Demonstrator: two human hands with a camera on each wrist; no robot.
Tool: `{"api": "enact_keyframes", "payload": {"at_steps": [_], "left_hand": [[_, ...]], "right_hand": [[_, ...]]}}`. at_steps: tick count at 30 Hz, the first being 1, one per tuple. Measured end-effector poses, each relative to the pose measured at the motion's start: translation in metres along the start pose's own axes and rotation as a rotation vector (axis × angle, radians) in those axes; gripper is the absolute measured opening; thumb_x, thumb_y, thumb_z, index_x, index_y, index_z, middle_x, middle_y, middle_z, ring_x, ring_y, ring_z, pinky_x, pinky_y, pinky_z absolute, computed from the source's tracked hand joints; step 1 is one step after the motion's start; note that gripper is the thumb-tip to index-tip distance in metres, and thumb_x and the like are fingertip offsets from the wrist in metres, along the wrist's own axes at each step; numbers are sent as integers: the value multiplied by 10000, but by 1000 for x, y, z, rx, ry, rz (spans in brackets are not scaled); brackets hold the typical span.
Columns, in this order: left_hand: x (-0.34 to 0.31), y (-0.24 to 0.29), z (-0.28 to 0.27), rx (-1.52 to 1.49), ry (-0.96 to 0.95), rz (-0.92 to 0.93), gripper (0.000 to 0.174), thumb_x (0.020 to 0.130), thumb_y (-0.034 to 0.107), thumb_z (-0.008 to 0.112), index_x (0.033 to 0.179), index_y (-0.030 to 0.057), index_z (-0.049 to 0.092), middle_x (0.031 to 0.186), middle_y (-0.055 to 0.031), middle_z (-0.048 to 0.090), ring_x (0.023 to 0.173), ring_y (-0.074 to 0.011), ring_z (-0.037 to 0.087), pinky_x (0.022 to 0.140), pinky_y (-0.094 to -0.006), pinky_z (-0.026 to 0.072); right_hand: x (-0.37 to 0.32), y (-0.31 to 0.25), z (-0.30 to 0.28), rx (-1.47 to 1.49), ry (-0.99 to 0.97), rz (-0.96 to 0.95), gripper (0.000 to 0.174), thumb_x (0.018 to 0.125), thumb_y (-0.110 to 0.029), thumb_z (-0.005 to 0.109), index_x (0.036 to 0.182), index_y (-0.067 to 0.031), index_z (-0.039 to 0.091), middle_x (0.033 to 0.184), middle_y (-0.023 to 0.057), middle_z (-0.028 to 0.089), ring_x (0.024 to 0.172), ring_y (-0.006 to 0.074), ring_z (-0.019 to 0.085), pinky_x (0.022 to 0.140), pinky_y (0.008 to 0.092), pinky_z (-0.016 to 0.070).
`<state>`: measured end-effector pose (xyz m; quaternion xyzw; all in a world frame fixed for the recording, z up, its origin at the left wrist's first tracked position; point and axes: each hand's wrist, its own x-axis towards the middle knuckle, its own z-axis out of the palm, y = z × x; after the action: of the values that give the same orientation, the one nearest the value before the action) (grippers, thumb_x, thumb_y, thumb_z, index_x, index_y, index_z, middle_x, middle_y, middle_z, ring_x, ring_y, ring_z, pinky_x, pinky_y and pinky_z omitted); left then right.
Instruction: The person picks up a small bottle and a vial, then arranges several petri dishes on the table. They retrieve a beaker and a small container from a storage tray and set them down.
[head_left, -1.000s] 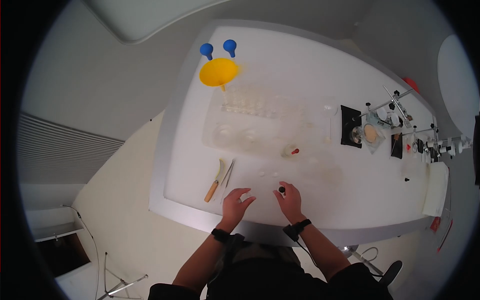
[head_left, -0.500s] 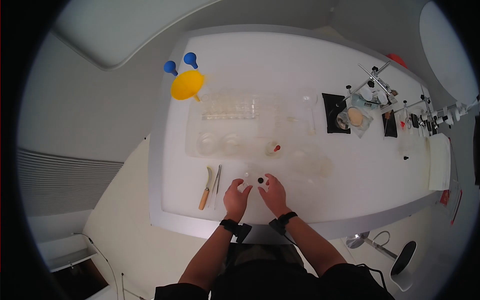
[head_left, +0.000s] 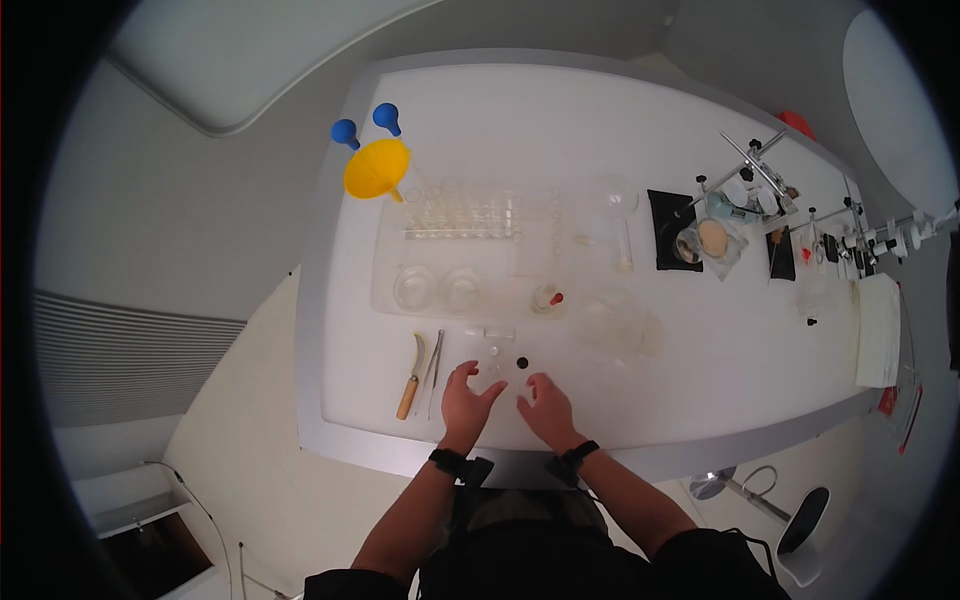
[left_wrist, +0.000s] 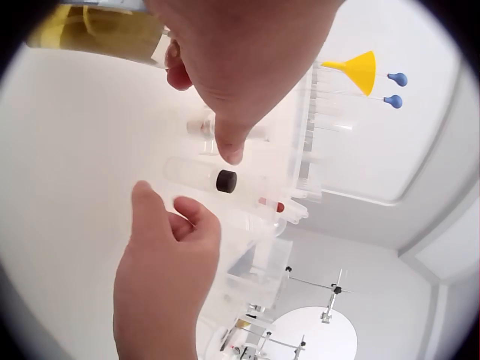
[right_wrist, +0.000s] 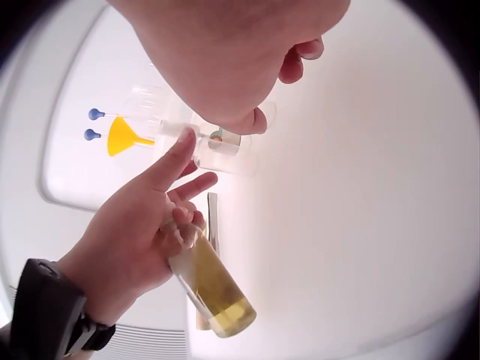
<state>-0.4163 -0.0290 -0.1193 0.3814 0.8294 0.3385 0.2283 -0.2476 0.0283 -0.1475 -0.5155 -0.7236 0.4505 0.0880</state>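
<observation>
My left hand [head_left: 468, 408] has its lower fingers curled round the narrow end of a glass bottle with yellow contents [right_wrist: 217, 289]. Its thumb and forefinger stretch out free, apart from each other. From above, that bottle is hidden by the hand. A clear bottle with a black cap [left_wrist: 226, 181] stands upright on the table, its cap [head_left: 522, 363] just beyond my right fingertips. My right hand [head_left: 548, 410] holds nothing, its fingers loosely bent. Small clear glassware [head_left: 497, 333] stands in front of the left hand.
A sickle-shaped knife [head_left: 408, 390] and tweezers [head_left: 436, 360] lie left. Farther back are a test-tube rack [head_left: 460, 220], glass dishes [head_left: 415, 288], a red-topped dropper bottle [head_left: 548, 298], a yellow funnel [head_left: 378, 170] and blue bulbs [head_left: 386, 118]. Metal stands [head_left: 755, 160] rise at the right.
The head view has shifted. My right hand held the black-capped bottle near its fingers; now the bottle stands free and the hand is drawn back. The left hand has moved slightly toward my body.
</observation>
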Motion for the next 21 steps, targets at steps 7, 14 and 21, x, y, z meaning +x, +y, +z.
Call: {"api": "enact_keyframes", "payload": {"at_steps": [7, 14, 21], "left_hand": [[-43, 22, -17, -578, -137, -349, 227, 908, 74, 734, 1109, 30, 638, 947, -9, 649, 698, -52, 554, 586, -218, 457], [16, -27, -19, -309, -71, -48, 298, 961, 96, 632, 1249, 36, 582, 1141, -117, 637, 1019, -215, 632, 894, -370, 508], [95, -31, -21, 363, -239, 357, 375, 852, 125, 716, 1217, 79, 645, 1139, -136, 663, 1036, -362, 638, 871, -457, 530]], "right_hand": [[-53, -18, 45, 201, -340, -266, 442, 821, -262, 770, 1187, -91, 591, 1160, 146, 581, 975, 371, 638, 837, 451, 541], [-29, -9, 4, 56, -11, -236, 495, 803, -168, 783, 1257, -98, 597, 1177, 142, 575, 1030, 376, 621, 856, 449, 545], [-5, 15, -4, 37, 15, -282, 459, 773, -68, 733, 1213, -86, 603, 1216, 133, 565, 1068, 363, 610, 879, 431, 537]]}}
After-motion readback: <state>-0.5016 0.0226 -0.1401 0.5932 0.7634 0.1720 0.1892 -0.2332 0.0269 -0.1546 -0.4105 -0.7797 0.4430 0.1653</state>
